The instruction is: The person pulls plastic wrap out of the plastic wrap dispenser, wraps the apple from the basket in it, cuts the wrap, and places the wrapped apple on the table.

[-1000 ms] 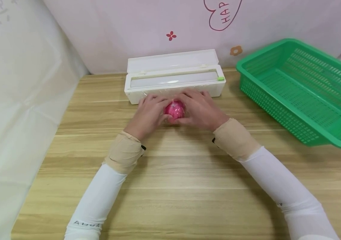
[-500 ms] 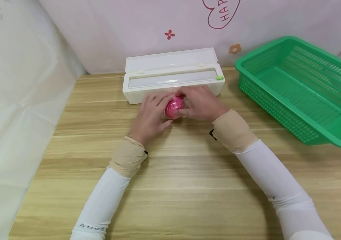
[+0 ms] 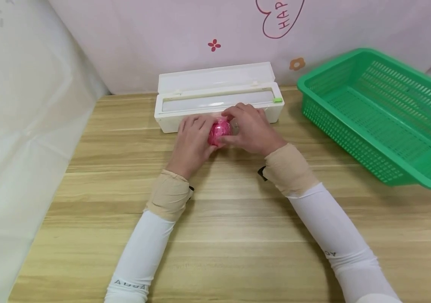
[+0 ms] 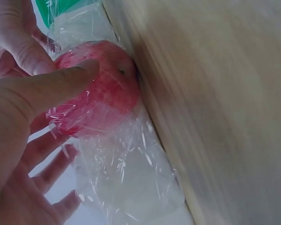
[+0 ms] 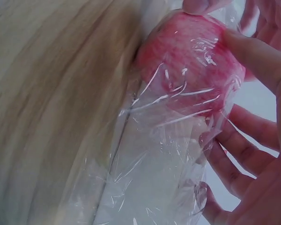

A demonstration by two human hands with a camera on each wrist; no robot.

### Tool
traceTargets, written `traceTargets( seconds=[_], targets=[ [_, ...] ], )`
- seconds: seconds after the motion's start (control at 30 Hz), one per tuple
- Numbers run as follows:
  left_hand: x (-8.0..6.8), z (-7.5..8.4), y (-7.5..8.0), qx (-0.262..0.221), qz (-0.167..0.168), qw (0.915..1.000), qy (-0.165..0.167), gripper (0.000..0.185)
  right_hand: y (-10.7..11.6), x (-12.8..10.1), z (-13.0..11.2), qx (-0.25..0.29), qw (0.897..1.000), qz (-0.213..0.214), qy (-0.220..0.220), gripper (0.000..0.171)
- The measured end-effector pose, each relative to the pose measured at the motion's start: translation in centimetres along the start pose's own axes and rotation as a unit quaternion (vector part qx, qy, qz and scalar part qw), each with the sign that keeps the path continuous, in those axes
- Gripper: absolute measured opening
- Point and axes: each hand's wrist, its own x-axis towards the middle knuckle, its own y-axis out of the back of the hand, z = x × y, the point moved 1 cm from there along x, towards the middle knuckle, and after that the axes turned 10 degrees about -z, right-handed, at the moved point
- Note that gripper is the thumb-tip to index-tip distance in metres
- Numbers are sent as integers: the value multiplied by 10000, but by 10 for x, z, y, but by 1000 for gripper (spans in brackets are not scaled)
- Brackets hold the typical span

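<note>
Both hands shifted nearer dispenser (image 3: 218,101); apple (image 3: 219,131) gripped.

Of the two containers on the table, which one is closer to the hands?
The white cling-film dispenser box, lid open, directly behind both hands and the wrapped pink apple. The green basket stands apart to the right.

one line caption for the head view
Both hands hold a film-wrapped red apple before the open wrap dispenser.

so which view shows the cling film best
The right wrist view: the cling film fills it, crinkled over the pink apple. The left wrist view shows a smaller stretch; in the head view hands hide nearly all of it.
</note>
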Motion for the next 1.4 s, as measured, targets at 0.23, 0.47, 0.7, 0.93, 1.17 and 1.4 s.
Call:
traceTargets(
  seconds=[0.23, 0.47, 0.7, 0.93, 1.17, 1.4],
  targets=[
    [4, 0, 0, 166, 109, 9995, 240, 59, 0, 0, 4, 267, 9994, 212, 53, 64],
    [2, -3, 2, 31, -299, 9994, 156, 64, -6, -5, 5, 28, 9997, 209, 83, 67],
    [1, 2, 3, 105, -191, 9997, 142, 60, -7, -7, 2, -39, 9995, 301, 114, 68],
    [0, 5, 6, -4, -58, 9999, 131, 53, 10, -12, 9, 95, 9972, 706, 241, 61],
    [-1, 5, 11, -232, 36, 9997, 81, 48, 32, -21, 41, 1126, 9806, 1569, -330, 46],
    [0, 6, 13, -351, -7, 9994, -32, 45, 48, -36, 69, 1262, 9726, 1691, -970, 51]
  ],
)
